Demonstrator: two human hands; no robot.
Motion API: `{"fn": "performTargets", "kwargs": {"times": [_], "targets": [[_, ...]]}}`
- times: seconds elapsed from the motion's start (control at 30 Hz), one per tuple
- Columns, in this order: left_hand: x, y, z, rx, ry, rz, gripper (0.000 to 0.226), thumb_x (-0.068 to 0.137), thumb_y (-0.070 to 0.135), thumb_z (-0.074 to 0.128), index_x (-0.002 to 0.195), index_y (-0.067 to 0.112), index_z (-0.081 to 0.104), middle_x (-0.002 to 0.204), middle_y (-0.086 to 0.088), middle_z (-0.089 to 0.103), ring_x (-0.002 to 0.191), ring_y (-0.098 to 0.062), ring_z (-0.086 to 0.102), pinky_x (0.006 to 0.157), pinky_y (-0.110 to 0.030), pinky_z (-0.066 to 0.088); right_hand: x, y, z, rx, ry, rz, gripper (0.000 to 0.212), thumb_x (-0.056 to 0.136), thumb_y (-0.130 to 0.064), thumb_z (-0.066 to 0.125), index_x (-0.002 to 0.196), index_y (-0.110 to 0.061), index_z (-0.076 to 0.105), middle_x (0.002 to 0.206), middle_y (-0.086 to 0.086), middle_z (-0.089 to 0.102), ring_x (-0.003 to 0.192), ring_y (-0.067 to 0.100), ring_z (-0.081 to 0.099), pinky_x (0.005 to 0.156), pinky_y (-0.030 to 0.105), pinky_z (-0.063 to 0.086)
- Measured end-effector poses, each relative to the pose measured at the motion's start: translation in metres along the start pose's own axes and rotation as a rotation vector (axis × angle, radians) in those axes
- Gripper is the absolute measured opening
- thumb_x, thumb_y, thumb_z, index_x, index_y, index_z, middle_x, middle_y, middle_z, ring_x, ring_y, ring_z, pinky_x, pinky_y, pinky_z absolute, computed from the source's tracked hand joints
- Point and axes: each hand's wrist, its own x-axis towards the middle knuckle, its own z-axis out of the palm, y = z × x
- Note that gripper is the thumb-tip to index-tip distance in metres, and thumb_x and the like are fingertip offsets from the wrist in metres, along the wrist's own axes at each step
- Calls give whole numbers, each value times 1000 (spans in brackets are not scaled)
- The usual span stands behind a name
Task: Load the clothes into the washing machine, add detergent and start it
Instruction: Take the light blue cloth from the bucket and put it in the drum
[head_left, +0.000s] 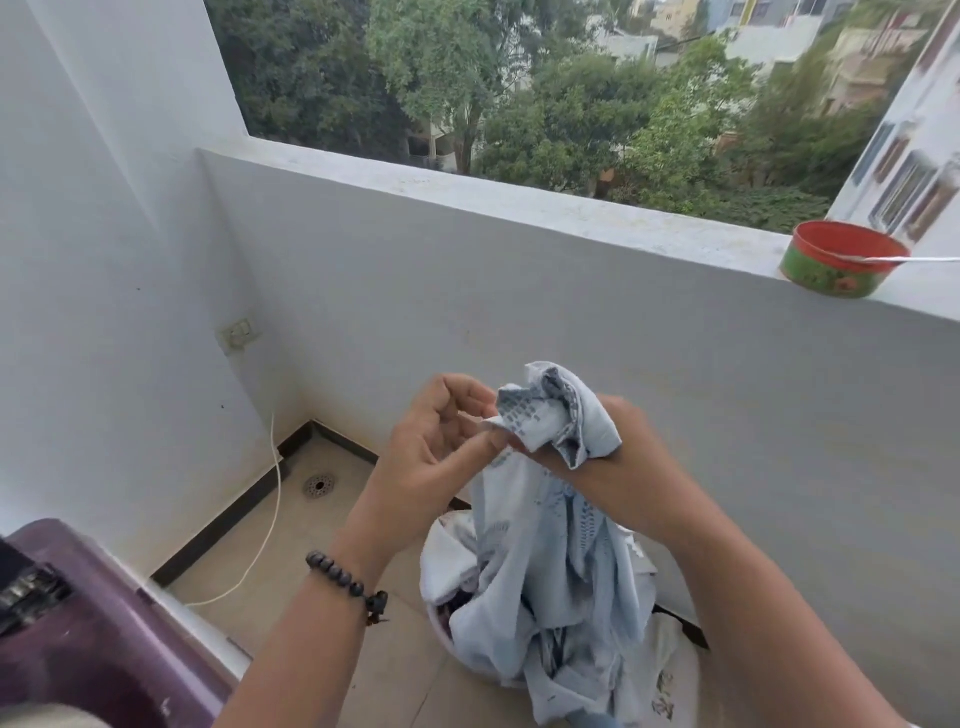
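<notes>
Over the balcony floor (363, 525) | right hand (618, 441) grip clamped on pale blue garment (550, 561), fingers hidden by cloth | left hand (441, 441) pinching its edge | basket (441, 551) beneath mostly covered | washing machine (93, 629) cut off lower left

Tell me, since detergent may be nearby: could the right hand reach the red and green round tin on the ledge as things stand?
Probably not yet: the right hand is gripping the pale blue patterned garment, though nothing blocks the way to the red and green round tin.

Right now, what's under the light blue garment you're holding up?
The light blue garment, gripped by the right hand with the left hand at its edge, hangs over a white laundry basket. Dark clothes show inside; the rest is covered.
</notes>
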Motion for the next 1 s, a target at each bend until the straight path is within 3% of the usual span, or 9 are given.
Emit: {"fn": "performTargets", "kwargs": {"times": [0.17,0.33,0.43,0.53,0.6,0.7,0.83,0.93,1.0], "targets": [[-17,-46,12,303,-60,-56,25,88,33,65,107,18,72,102,0,73,95,-24,68,86,-46,55,-5,-25,-19,162,72,-123,31,75,-40,72,86,-12,64,85,18,69,82,41,65,75,62,53],[-24,-93,6,436,-18,-226,7,92,30,66,89,28,72,90,9,72,88,-10,67,86,-46,53,-12,-44,-36,480,257,-218,20,67,-29,83,73,-45,74,73,-23,71,75,-8,66,72,14,53],[-27,-102,6,464,-60,-259,9,90,34,68,98,36,67,97,17,69,97,-3,64,93,-39,52,-14,-44,-41,553,342,-157,23,54,-48,89,70,-41,74,73,-21,71,77,-5,67,77,20,54],[-24,-99,10,438,-102,-278,38,84,51,68,119,40,60,112,18,66,107,2,60,93,-26,51,-14,-42,-32,653,306,-202,27,54,-46,84,78,-37,75,84,-18,73,88,1,68,81,21,53],[-19,-100,17,479,-121,-221,40,86,57,60,115,31,68,110,14,69,102,-3,63,88,-27,53,-15,-42,-27,684,284,-195,24,55,-42,81,77,-36,76,83,-17,73,88,1,68,81,20,53],[-14,-108,23,518,-45,-198,42,87,53,54,94,17,75,92,5,73,84,-8,67,78,-38,55,-18,-47,-23,697,240,-201,21,57,-41,81,77,-35,76,82,-17,73,87,1,68,79,20,54],[-16,-124,9,583,-36,-235,25,96,37,55,99,21,75,91,5,75,84,-11,69,77,-44,54,-20,-48,-30,824,303,-168,28,55,-40,85,80,-32,75,86,-12,73,90,10,70,82,34,58],[-9,-96,-12,484,148,-210,52,93,62,45,91,17,69,86,-10,70,79,-23,66,76,-54,53,-16,-46,-41,1006,357,-122,35,63,-30,80,93,-17,69,90,-1,74,90,17,72,76,34,58],[5,-56,-28,350,310,-146,45,95,56,48,89,18,71,85,-15,70,75,-22,64,71,-50,52,-10,-45,-49,1009,475,-88,32,73,-25,71,102,-13,62,91,-1,74,90,17,72,75,32,58]]}}
